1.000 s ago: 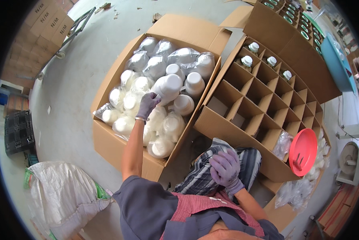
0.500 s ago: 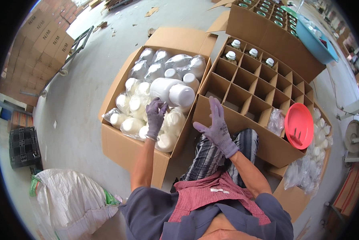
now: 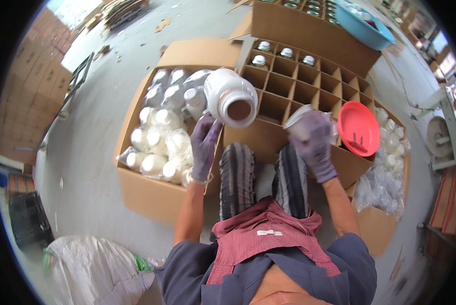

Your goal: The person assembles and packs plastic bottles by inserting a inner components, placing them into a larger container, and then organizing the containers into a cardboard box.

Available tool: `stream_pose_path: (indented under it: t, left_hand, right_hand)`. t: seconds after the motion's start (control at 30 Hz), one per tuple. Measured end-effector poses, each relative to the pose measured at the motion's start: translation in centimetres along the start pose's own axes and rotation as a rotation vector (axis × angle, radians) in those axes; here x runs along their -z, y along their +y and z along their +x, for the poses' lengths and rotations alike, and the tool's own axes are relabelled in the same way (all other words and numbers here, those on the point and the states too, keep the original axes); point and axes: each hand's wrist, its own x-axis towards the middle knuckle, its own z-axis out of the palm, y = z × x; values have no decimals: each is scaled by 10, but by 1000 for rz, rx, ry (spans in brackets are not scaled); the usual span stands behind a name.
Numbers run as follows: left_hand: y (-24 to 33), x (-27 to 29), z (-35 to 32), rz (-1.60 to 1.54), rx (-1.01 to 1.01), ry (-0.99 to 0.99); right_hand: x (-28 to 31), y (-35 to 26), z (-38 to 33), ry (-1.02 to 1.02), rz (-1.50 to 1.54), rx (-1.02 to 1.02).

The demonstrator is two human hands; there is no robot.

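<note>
My left hand (image 3: 205, 145), in a purple-grey work glove, is closed on a large white plastic jar (image 3: 220, 86). The jar leans toward me with its round mouth uncovered, brownish inside. In my right hand (image 3: 315, 145), gloved alike and smeared by motion, is a white screw lid (image 3: 297, 122), apart from the jar. To the left stands an open carton (image 3: 152, 195) of white bottles in clear plastic bags (image 3: 157, 137). A divided carton (image 3: 276, 134) lies under and beyond the lid; several capped bottles (image 3: 286, 53) stand in its far cells.
A red bowl (image 3: 362, 109) with small dark pieces in it rests on the divided carton's right end. Beyond are another carton with bottles and a blue basin (image 3: 362, 28). More bagged bottles (image 3: 388, 137) lie at right. A white sack (image 3: 93, 269) sits at lower left.
The jar, lying capped on the bagged bottles before, is now lifted, tipped toward me and uncapped. My right hand has moved right with the lid. The whole view has shifted a little.
</note>
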Motion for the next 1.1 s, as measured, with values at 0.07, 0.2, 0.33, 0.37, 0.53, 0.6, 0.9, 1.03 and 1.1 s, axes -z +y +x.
stream_pose_path:
  t: [0.07,0.2,0.33,0.37,0.53,0.6,0.9,1.03,1.1]
  left_hand:
    - [-3,-6,-25,-47,-4,-131]
    - [-2,-55,-75,-450,107,-259]
    - [-15,-57,-102,-300,191,-509]
    - [-9,-58,-96,-257,208,-683]
    - [-9,-55,-70,280,30,-778]
    - [-23,-55,-80,126,332,-466]
    - [1,-83,-75,172,123,-532]
    - [-10,-78,-75,307,113,-593]
    - [-7,-89,-81,208,131,-558]
  right_hand:
    - [30,58,-1,107,-146,-232]
    - [59,136,-32,-84,-411,-401]
    - [53,49,5,83,784,-793]
    - [57,35,9,182,1296,-951]
    - [62,19,-9,22,1011,-679]
    - [70,6,-12,-33,912,-579]
    - [66,2,-12,-208,951,-381]
    - [54,-5,-20,-348,1163,-603]
    - [45,-8,-41,-282,1268,-748]
